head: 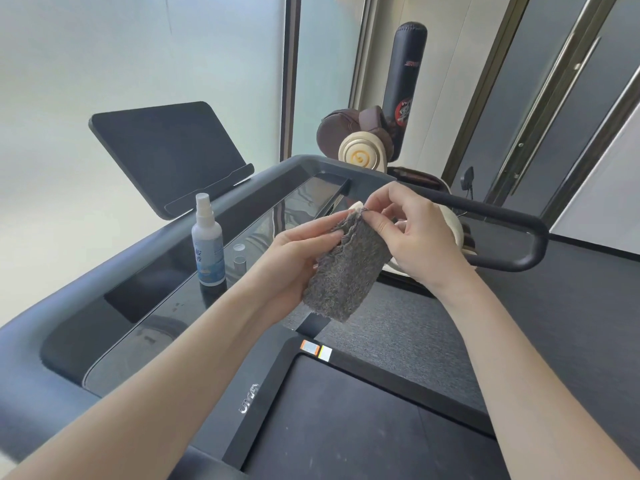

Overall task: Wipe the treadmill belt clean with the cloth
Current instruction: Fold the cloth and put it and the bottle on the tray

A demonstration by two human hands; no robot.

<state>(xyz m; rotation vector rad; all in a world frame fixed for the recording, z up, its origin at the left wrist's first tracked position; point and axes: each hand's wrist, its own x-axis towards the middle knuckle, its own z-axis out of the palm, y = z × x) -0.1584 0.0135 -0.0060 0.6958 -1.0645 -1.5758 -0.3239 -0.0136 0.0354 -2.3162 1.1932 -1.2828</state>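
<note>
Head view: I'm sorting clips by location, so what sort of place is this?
Probably a home gym or fitness room. A treadmill fills the view, its belt below and its glass console ahead, and a black free-standing punching bag stands beyond it.

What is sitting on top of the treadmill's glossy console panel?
A spray bottle stands upright on the console panel, a small cylinder beside it. The cloth, held by the left hand and right hand, covers part of the panel; anything there is hidden.
</note>
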